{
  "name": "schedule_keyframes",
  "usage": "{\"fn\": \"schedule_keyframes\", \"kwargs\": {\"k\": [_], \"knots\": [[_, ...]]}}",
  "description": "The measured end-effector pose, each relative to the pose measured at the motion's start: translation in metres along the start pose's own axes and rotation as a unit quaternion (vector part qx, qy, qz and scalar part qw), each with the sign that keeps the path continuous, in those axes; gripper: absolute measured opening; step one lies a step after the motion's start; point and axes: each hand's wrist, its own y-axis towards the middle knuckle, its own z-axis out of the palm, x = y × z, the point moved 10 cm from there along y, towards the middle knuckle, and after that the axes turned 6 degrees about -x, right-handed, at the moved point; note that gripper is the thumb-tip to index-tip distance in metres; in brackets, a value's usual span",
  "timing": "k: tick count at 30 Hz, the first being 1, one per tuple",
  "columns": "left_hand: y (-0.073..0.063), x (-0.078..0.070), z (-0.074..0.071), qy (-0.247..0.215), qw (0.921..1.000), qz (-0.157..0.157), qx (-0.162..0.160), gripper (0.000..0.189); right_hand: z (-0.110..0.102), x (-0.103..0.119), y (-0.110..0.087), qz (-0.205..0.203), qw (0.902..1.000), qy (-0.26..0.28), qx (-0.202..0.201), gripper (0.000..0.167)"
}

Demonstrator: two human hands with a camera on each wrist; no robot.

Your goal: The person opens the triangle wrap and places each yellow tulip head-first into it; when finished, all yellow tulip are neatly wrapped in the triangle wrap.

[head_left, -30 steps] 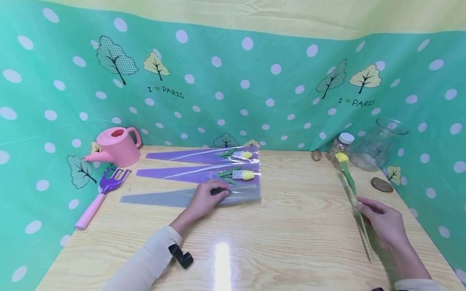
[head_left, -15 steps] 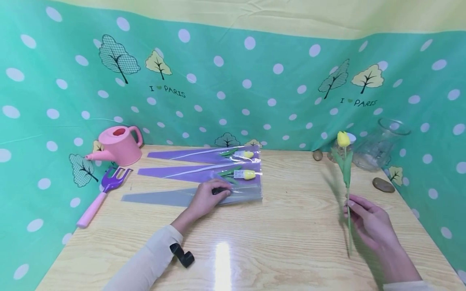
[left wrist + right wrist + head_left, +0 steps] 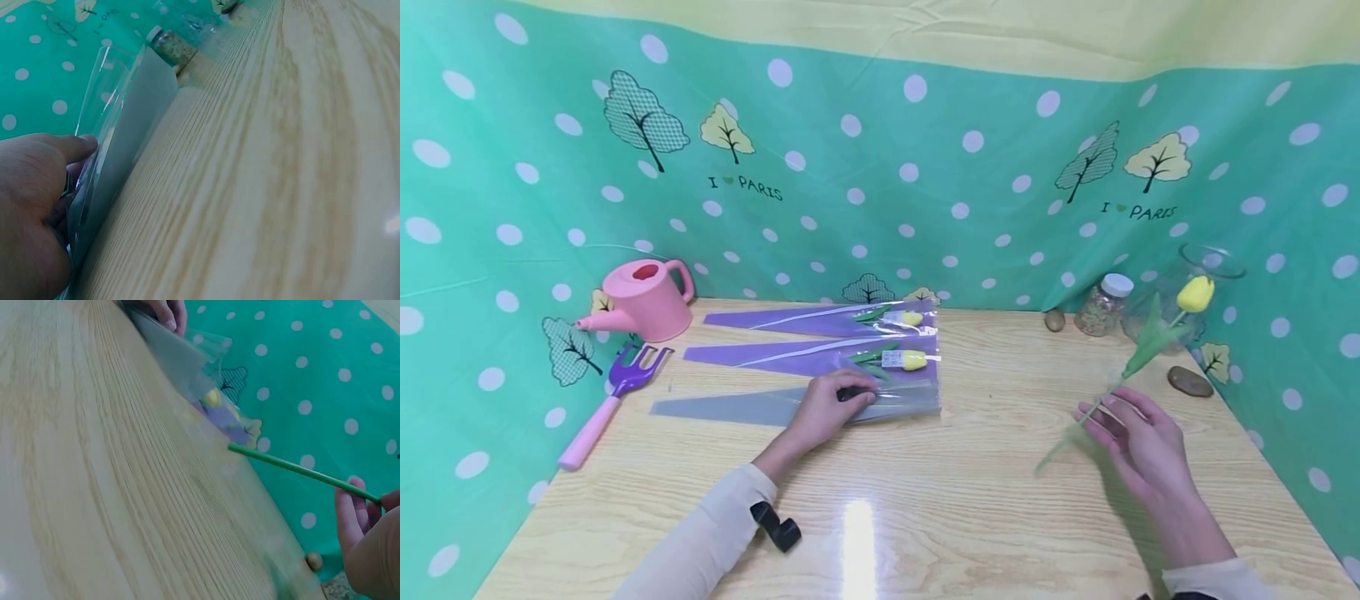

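Note:
My right hand (image 3: 1142, 446) pinches the green stem of a yellow artificial tulip (image 3: 1195, 294) above the right side of the table. The flower tilts up to the right, and the bare stem end points down to the left. In the right wrist view, the stem (image 3: 300, 470) reaches from the fingers toward the sleeves. My left hand (image 3: 829, 408) grips the upper film of a grey, clear-fronted flower sleeve (image 3: 722, 407). The left wrist view has the thumb on the clear film of this sleeve (image 3: 134, 115), its mouth gaping; some fingers are hidden.
Two purple sleeves (image 3: 752, 357), each with a yellow tulip, lie behind the grey one. At left are a pink watering can (image 3: 643, 304) and a purple hand fork (image 3: 628, 375). A jar (image 3: 1102, 308), glass vase (image 3: 1157, 321) and two stones (image 3: 1190, 381) stand at right.
The right hand has moved left and turned the tulip, so its head swung right and its stem end swung left. The left hand keeps its place on the grey sleeve.

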Motion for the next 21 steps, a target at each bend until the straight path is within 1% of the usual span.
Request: {"fn": "schedule_keyframes", "kwargs": {"k": [3,6,10,14,17,21], "knots": [[0.000,0.000,0.000,-0.001,1.0000,0.000,0.000,0.017,0.009,-0.006,0.005,-0.002,0.9996,0.025,-0.016,0.015],[0.000,0.000,0.000,0.002,1.0000,0.002,0.000,0.017,0.019,-0.014,0.010,-0.004,0.9991,0.034,-0.026,0.015],[0.000,0.000,0.001,0.005,1.0000,0.002,0.002,0.017,0.032,-0.025,0.017,-0.009,0.9991,0.000,-0.041,0.014],[0.000,0.000,0.000,0.004,1.0000,0.002,0.001,0.017,0.043,-0.036,0.024,-0.011,0.9972,-0.031,-0.067,0.014],[0.000,0.000,0.000,0.002,1.0000,0.002,-0.001,0.017,0.052,-0.045,0.030,-0.007,0.9957,-0.030,-0.087,0.012],[0.000,-0.001,-0.001,0.002,1.0000,0.005,-0.001,0.017,0.062,-0.058,0.035,0.003,0.9943,-0.030,-0.103,0.013]]}}
